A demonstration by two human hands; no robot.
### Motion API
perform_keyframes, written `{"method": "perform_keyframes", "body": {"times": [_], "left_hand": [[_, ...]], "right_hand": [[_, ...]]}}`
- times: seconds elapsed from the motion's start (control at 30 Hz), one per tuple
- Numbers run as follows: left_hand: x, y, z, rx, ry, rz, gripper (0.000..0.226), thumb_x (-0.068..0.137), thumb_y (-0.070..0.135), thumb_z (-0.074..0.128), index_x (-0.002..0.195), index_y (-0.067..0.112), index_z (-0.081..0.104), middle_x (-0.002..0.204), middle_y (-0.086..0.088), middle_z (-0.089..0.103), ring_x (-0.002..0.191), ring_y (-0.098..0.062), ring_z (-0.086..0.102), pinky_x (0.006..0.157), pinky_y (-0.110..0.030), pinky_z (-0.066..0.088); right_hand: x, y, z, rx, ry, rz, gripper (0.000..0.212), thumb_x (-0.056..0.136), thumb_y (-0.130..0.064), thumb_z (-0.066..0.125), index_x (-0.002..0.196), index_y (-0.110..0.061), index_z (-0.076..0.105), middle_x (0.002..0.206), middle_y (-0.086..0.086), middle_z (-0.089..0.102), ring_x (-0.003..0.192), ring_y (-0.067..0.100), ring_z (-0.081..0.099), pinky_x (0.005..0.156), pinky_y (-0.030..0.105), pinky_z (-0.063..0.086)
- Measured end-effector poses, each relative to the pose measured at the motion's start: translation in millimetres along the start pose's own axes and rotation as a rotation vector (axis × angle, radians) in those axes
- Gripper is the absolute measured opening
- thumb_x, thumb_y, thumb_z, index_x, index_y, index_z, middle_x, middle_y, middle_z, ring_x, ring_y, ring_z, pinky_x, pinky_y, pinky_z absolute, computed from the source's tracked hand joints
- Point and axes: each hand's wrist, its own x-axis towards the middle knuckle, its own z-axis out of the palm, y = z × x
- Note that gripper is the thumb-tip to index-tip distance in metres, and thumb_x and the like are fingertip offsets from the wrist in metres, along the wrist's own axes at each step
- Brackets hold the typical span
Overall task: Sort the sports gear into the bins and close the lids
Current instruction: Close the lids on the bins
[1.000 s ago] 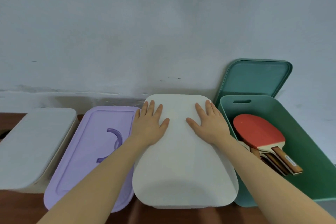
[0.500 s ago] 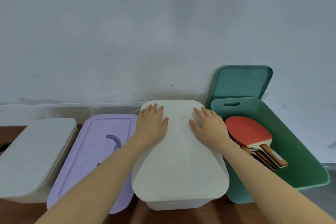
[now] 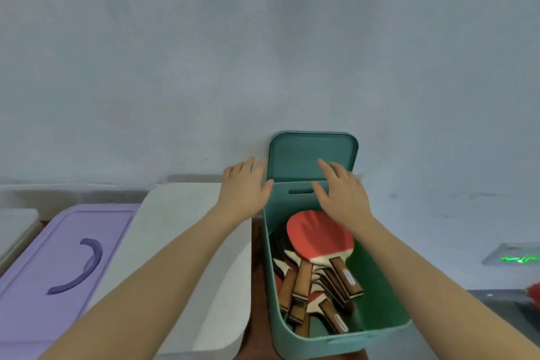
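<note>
An open green bin (image 3: pixel 380 310) stands right of centre and holds several table tennis paddles (image 3: pixel 318 238), the top one red-faced. Its green lid (image 3: pixel 298 155) leans upright against the wall behind it. My left hand (image 3: pixel 245 187) hovers with fingers spread at the lid's left edge. Over the bin's far rim, in front of the lid, my right hand (image 3: pixel 342 193) is spread with straight fingers. I cannot tell whether either hand touches the lid. Neither hand holds anything.
A white bin with its lid (image 3: pixel 187 242) on stands left of the green bin. Further left are a purple lidded bin (image 3: pixel 67 257) with a handle and another white lid (image 3: pixel 14 228). A grey device with green light (image 3: pixel 517 257) sits at the right.
Both hands have lifted off the white lid and moved right and forward to the green lid. The view has shifted right, bringing the green bin near the centre.
</note>
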Motion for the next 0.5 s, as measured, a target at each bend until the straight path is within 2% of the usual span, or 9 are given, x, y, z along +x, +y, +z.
{"method": "perform_keyframes", "body": {"times": [0.13, 0.27, 0.4, 0.5], "left_hand": [[35.9, 29.6, 6.8, 0.017, -0.041, -0.090, 0.068, 0.095, 0.049, 0.034, 0.148, 0.017, 0.007, 0.150, -0.016, 0.024, 0.126, -0.036, 0.038, 0.101, -0.045, 0.031], [66.3, 44.8, 20.4, 0.036, -0.043, -0.139, 0.073, 0.094, 0.051, 0.033, 0.148, 0.022, -0.006, 0.150, -0.018, 0.020, 0.121, -0.039, 0.042, 0.097, -0.046, 0.035], [80.2, 47.5, 33.0, 0.001, -0.048, -0.176, 0.073, 0.095, 0.050, 0.033, 0.148, 0.023, -0.010, 0.148, -0.019, 0.020, 0.112, -0.039, 0.048, 0.092, -0.045, 0.040], [80.8, 45.1, 41.1, -0.163, -0.099, -0.174, 0.072, 0.096, 0.047, 0.034, 0.147, 0.025, -0.011, 0.152, -0.017, 0.010, 0.113, -0.038, 0.050, 0.095, -0.044, 0.042]], "right_hand": [[25.3, 41.6, -7.9, -0.022, -0.030, 0.084, 0.065, 0.094, -0.045, 0.039, 0.149, -0.025, 0.009, 0.153, 0.011, 0.019, 0.128, 0.034, 0.037, 0.100, 0.046, 0.032], [52.7, 74.2, -3.7, 0.021, -0.031, 0.124, 0.073, 0.094, -0.046, 0.041, 0.149, -0.025, -0.002, 0.153, 0.014, 0.013, 0.119, 0.038, 0.042, 0.092, 0.046, 0.039], [70.5, 90.5, 11.6, 0.100, -0.032, 0.111, 0.079, 0.093, -0.045, 0.044, 0.148, -0.027, -0.008, 0.152, 0.013, 0.013, 0.114, 0.038, 0.046, 0.088, 0.046, 0.042], [74.7, 91.1, 25.0, 0.259, -0.040, 0.066, 0.083, 0.091, -0.041, 0.049, 0.148, -0.027, -0.010, 0.151, 0.014, 0.012, 0.106, 0.039, 0.053, 0.086, 0.046, 0.046]]}}
